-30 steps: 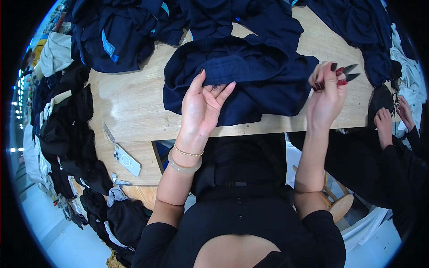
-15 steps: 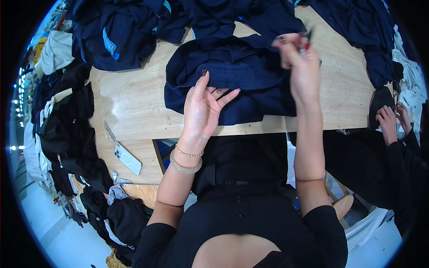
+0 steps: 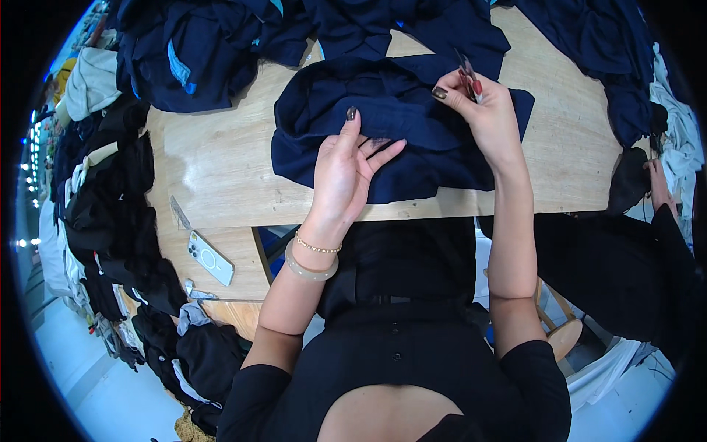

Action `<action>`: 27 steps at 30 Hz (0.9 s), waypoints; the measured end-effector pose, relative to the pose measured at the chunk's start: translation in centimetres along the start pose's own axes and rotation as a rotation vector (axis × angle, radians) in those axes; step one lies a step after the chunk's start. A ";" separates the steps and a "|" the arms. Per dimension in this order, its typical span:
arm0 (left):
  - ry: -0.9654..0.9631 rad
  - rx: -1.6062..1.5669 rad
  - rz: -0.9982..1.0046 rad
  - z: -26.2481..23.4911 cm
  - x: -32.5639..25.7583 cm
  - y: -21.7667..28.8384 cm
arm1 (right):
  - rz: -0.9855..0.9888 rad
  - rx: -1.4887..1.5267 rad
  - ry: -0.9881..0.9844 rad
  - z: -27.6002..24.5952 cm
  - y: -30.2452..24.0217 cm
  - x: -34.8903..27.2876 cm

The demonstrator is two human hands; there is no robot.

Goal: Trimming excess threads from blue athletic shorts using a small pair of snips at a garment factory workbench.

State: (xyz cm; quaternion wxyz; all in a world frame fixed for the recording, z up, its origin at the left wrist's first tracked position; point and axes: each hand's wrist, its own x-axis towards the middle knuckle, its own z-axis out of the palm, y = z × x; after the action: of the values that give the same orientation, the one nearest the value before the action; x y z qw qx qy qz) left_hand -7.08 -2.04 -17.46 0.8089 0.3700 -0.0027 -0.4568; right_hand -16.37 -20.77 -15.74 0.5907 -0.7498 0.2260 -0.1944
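Observation:
A navy garment (image 3: 423, 166) lies bunched near the table's front edge, its wide waistband-like opening facing up. My left hand (image 3: 340, 177) grips the near side of that band, thumb on top and some fingers tucked beneath the cloth. Over the garment's right end is my right hand (image 3: 492, 125), closed around small thread snips (image 3: 468, 76) with red on the handles. The blades point up and away from me. My right thumb and fingertips are close to the band; whether they pinch the cloth or a thread I cannot tell.
Piles of navy garments (image 3: 199, 66) cover the far side of the wooden table (image 3: 213, 169). A phone (image 3: 210, 258) rests on a lower surface at left, beside heaped dark clothes (image 3: 110, 214). At right, another person's hand (image 3: 660, 188) is near dark cloth, with a wooden stool (image 3: 565, 340) below.
My right hand has come down and slowed, with the snips now sharp above the garment. My left hand has shifted slightly right along the band. The other person's hands have moved apart.

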 end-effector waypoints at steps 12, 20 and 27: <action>0.164 0.210 -0.077 -2.3 1.9 -1.7 | 0.062 0.367 -0.144 3.9 3.8 0.0; 0.106 0.722 -0.366 -4.3 -0.4 1.1 | 0.031 0.191 -0.184 4.5 5.2 0.6; -0.130 1.226 -0.498 -2.7 -4.7 5.1 | 0.045 0.161 -0.175 4.5 5.3 0.8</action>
State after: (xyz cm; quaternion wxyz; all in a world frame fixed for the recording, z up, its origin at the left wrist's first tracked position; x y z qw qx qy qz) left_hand -5.15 4.68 -14.81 0.3206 0.7245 -0.2251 -0.5672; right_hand -13.82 -18.67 -21.89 0.6705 -0.7089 0.1739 -0.1326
